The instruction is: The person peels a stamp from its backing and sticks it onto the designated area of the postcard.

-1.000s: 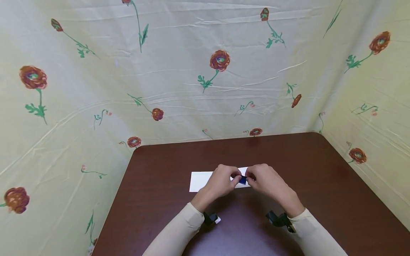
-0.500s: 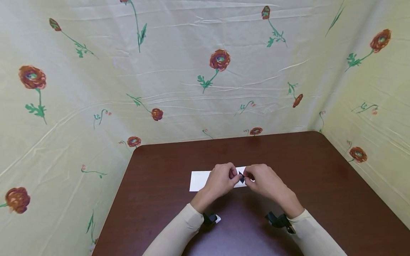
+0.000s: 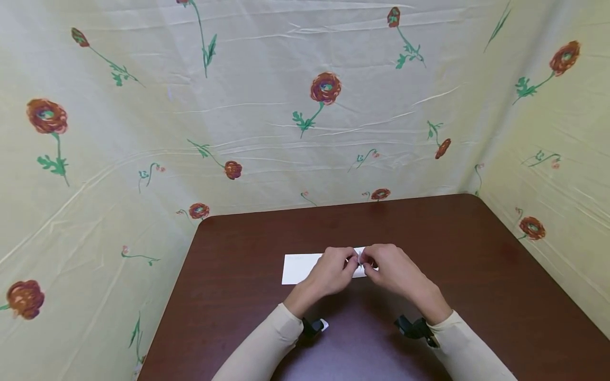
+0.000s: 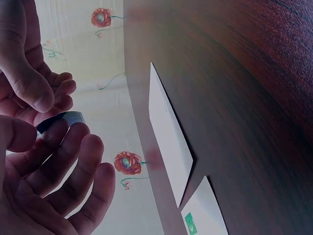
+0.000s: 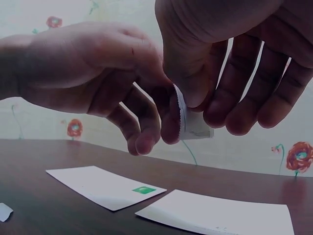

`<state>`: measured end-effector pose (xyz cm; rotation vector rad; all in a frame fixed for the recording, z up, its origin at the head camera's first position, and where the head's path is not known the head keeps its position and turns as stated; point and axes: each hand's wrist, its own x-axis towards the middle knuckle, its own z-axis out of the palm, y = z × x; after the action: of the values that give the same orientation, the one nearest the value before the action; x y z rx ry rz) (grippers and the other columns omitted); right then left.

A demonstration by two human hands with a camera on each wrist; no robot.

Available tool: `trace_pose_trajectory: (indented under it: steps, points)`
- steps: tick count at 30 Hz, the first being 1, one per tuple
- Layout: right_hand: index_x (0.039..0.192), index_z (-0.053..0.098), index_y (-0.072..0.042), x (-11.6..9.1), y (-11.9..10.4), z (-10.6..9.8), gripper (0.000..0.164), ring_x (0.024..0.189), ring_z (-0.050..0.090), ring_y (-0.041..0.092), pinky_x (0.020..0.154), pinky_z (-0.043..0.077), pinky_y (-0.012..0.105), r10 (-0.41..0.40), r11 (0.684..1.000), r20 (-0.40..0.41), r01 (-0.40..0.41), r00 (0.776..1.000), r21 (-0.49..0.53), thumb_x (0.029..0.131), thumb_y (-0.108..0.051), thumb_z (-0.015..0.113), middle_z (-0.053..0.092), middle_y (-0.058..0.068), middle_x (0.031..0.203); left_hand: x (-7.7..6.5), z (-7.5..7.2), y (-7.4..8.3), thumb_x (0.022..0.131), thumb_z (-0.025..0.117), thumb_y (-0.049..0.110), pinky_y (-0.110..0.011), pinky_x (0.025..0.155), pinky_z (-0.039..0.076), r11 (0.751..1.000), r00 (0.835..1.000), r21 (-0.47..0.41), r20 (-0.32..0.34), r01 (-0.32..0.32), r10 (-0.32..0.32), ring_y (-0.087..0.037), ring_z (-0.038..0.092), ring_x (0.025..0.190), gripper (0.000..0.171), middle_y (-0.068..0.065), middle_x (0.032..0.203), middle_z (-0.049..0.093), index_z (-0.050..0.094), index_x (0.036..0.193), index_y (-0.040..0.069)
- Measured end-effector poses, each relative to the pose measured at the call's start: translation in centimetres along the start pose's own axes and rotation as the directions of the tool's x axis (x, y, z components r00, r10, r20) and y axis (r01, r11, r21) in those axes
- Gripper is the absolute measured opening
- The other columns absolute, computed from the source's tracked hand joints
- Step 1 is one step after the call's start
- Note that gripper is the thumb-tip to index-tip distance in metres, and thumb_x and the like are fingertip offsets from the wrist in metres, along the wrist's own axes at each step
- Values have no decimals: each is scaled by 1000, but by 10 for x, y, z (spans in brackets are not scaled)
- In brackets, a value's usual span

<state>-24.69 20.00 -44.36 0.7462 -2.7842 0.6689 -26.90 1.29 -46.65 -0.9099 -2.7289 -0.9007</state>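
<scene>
Above the table, both hands work on one small stamp (image 5: 198, 128) with a toothed edge. Its right-wrist-view side looks pale; in the left wrist view, part of the stamp (image 4: 73, 117) is light and part dark. The left hand (image 3: 332, 271) pinches one edge between thumb and finger. From the other side the right hand (image 3: 394, 267) pinches it, thumb in front in the right wrist view. Below lie two white envelopes: the left envelope (image 5: 105, 187) bears a green stamp (image 5: 144, 189), and the right envelope (image 5: 220, 214) lies beside it. Fingers mostly cover the stamp in the head view.
A dark brown table (image 3: 248, 233) carries the envelopes, with flowered cloth (image 3: 267, 116) behind and at the sides. A white scrap (image 5: 5, 212) lies left of the envelopes in the right wrist view. Each wrist wears a black device (image 3: 415, 329).
The stamp has turned between the fingers: its blue face showed earlier, then a dark edge, and now only a pale sliver. Left fingers have shifted slightly towards the right hand. The envelopes stay put.
</scene>
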Motion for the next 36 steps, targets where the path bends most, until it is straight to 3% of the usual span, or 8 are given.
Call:
trace_pose_trajectory:
  steps: [15, 27, 36]
  points:
    - [83, 69, -17, 1, 1, 1, 10, 64, 48, 6, 60, 45, 22, -8, 1000, 6, 8, 1000, -11, 83, -13, 77, 58, -11, 72, -1, 1, -1, 96, 54, 16, -16, 55, 39, 1000, 1000, 14, 12, -22, 22, -4, 50, 62, 20, 10, 71, 61, 72, 90, 15]
    - [81, 68, -18, 1, 1, 0, 9, 64, 49, 5, 60, 45, 22, -43, 999, -24, 42, 999, -17, 84, -13, 75, 57, -12, 71, -1, 2, -1, 99, 52, 19, -19, 56, 41, 1000, 999, -11, 28, 25, -25, -5, 51, 63, 17, 11, 71, 58, 67, 92, 18]
    - [80, 68, -19, 2, 1, 2, 9, 63, 49, 5, 60, 45, 22, -32, 999, 3, 32, 999, 4, 86, -18, 76, 57, -13, 70, -2, 2, -4, 99, 55, 17, -17, 58, 41, 1000, 999, 15, 34, -5, 4, -2, 52, 63, 18, 12, 72, 60, 71, 91, 18]
